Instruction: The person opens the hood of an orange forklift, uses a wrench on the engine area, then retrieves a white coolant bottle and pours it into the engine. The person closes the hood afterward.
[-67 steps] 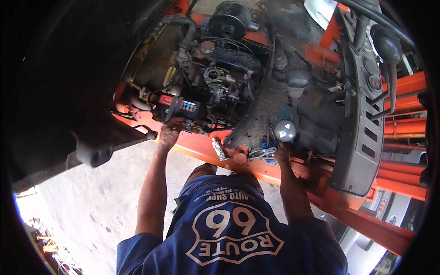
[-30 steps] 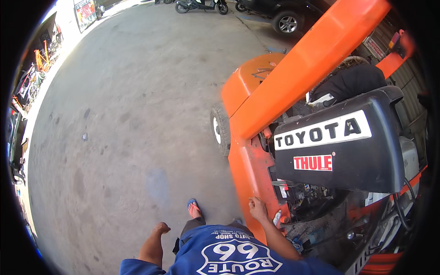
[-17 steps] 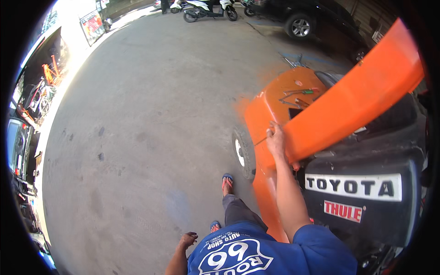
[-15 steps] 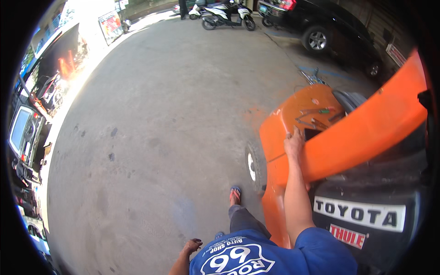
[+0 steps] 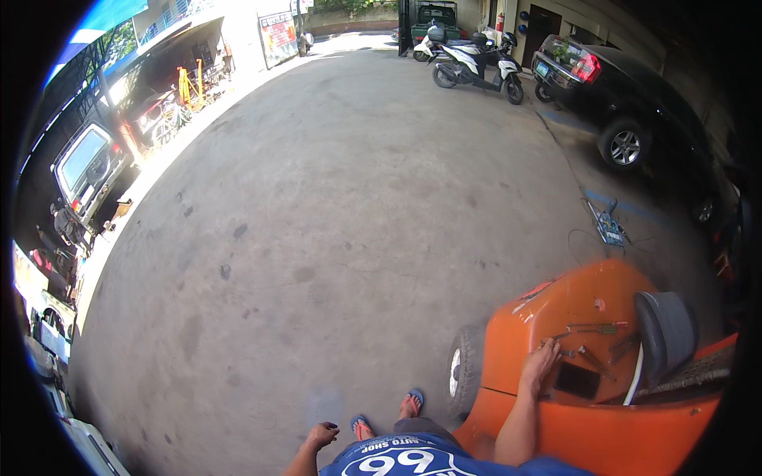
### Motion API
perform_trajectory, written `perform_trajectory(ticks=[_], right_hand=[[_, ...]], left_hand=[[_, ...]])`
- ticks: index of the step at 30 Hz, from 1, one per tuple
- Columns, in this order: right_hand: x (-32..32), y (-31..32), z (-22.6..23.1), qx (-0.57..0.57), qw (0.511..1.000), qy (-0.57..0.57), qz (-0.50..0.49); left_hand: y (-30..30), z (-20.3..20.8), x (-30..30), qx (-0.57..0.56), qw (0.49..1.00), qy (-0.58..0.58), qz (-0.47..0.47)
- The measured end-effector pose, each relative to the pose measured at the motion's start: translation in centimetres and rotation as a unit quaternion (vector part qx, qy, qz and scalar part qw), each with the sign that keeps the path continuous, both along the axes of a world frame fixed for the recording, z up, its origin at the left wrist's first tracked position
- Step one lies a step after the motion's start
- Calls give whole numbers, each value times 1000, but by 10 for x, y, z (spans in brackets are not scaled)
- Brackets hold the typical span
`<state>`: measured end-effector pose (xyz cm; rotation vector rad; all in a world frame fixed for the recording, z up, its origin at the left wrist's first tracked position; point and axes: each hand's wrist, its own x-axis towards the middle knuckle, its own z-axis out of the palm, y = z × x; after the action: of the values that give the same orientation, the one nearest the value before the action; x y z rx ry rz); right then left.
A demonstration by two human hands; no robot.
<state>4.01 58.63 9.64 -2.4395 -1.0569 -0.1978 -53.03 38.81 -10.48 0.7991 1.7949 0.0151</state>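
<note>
My right hand [image 5: 540, 363] is over the top of an orange vehicle body [image 5: 508, 361], fingers curled down beside a thin metal tool [image 5: 562, 335]. Whatever its fingertips close on is too small to make out. Close to it lie a screwdriver-like tool with a green and red handle [image 5: 605, 328], a long metal tool [image 5: 595, 362] and a flat black rectangle [image 5: 577, 381]. My left hand [image 5: 321, 434] hangs low beside my body, above the concrete, its fingers loosely bent and apart, with nothing visible in it.
A dark padded seat-like part [image 5: 667, 329] stands on the orange body's right. Its tyre [image 5: 467, 369] is beside my feet. A blue tool with cables [image 5: 609, 226] lies on the floor ahead. Beyond are a black pickup [image 5: 635, 103], a white scooter [image 5: 480, 67] and, far left, a parked vehicle [image 5: 91, 163].
My view has swung up and forward, so the long orange beam and the dark lettered panel have left it. My right hand has moved onto the tools; my left remains low.
</note>
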Motion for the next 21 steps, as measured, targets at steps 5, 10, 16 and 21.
perform_trajectory(ticks=[5,10,16,21], right_hand=[[-2,3,5,-2,998,28,55],[-12,-2,7,-35,991,52,120],[-16,1,9,-43,978,-25,203],[-19,21,34,-147,961,-169,163]], left_hand=[[53,3,13,-40,995,16,-87],[113,6,11,-26,988,38,-148],[195,-18,-28,2,977,7,-213],[253,-53,-88,21,967,2,-253]])
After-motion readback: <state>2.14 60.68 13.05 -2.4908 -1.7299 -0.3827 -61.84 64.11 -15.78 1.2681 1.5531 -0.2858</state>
